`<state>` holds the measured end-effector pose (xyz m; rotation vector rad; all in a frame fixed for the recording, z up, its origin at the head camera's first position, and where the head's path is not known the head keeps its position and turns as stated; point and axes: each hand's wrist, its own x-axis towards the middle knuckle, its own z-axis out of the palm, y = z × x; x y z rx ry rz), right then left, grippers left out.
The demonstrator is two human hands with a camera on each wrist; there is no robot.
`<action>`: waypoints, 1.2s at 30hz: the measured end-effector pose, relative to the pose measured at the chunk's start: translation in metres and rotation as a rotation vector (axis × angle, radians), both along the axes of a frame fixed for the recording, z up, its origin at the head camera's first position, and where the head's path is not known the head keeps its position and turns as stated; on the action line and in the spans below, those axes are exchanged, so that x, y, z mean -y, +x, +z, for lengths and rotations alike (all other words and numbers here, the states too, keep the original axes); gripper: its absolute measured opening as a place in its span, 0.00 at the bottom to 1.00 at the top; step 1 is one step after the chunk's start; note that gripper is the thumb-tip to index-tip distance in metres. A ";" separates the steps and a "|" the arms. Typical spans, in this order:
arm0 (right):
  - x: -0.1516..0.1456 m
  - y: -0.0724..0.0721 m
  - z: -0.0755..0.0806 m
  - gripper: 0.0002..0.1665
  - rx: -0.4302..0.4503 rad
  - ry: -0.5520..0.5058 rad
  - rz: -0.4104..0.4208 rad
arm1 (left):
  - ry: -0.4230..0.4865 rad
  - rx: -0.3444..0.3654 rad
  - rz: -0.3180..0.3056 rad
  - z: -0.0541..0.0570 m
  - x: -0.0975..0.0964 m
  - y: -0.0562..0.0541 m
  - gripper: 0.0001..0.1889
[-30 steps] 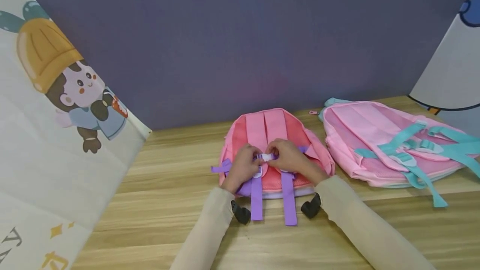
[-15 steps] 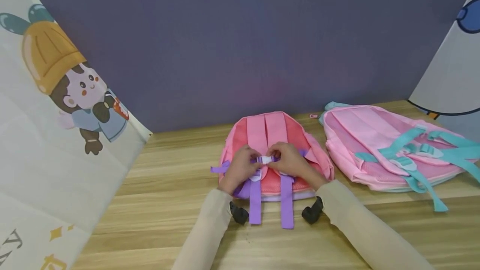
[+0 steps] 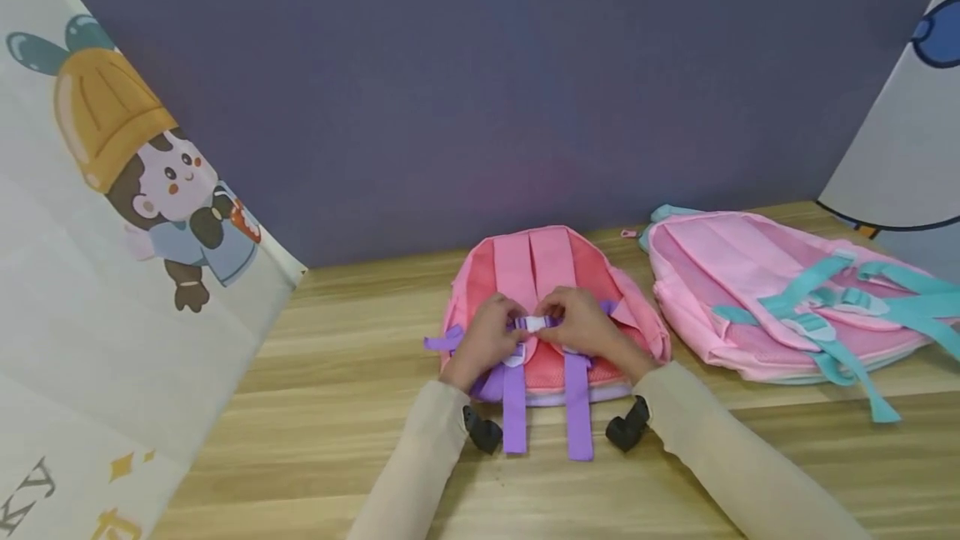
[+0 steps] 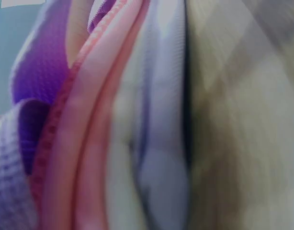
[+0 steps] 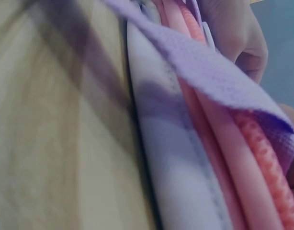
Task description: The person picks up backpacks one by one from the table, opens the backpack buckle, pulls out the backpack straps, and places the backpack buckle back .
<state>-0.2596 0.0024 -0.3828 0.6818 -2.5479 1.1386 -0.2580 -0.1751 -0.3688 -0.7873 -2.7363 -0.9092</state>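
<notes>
A small pink backpack (image 3: 513, 261) lies on the table with its shoulder straps facing up. Across its middle runs a purple chest strap with a white plastic buckle (image 3: 534, 323), its two halves lined up together. My left hand (image 3: 491, 332) pinches the strap at the buckle's left end. From the other side, the fingers of my right hand (image 3: 581, 323) pinch its right end. Two purple webbing ends (image 3: 578, 415) hang over the bag's near edge. In the right wrist view, a purple strap (image 5: 199, 67) crosses the bag's edge in front of the fingers.
A second, paler pink backpack (image 3: 720, 282) with teal straps (image 3: 806, 282) lies close on the right. Behind both bags stands a dark panel (image 3: 450, 107). A white cartoon-printed sheet (image 3: 75, 315) borders the wooden table (image 3: 315, 407) on the left.
The head view has shifted slightly, so the bags sit a little lower in it. Both hands stay at the white buckle with almost the same grip.
</notes>
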 end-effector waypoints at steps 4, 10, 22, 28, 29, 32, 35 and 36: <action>-0.001 0.000 -0.002 0.10 0.009 -0.023 0.015 | 0.014 0.028 0.021 0.000 0.000 0.001 0.08; -0.003 0.000 -0.002 0.09 0.002 -0.018 0.011 | 0.066 0.005 0.034 -0.002 -0.002 0.002 0.07; -0.004 0.001 -0.001 0.09 -0.015 -0.002 0.018 | 0.063 -0.003 -0.008 -0.005 -0.001 -0.001 0.07; -0.003 0.000 -0.001 0.08 -0.014 -0.008 0.031 | 0.071 0.011 -0.018 -0.004 0.002 -0.002 0.07; -0.003 0.000 -0.001 0.08 -0.010 -0.011 0.033 | 0.073 0.012 -0.020 -0.004 0.003 -0.002 0.07; -0.002 0.000 0.000 0.08 -0.003 -0.018 0.039 | 0.073 0.014 -0.020 -0.004 0.004 -0.001 0.08; -0.002 0.000 0.000 0.08 -0.003 -0.023 0.034 | 0.073 0.017 -0.016 -0.004 0.004 -0.002 0.08; -0.002 0.000 0.000 0.08 -0.006 -0.024 0.033 | 0.070 0.018 -0.013 -0.005 0.004 -0.002 0.08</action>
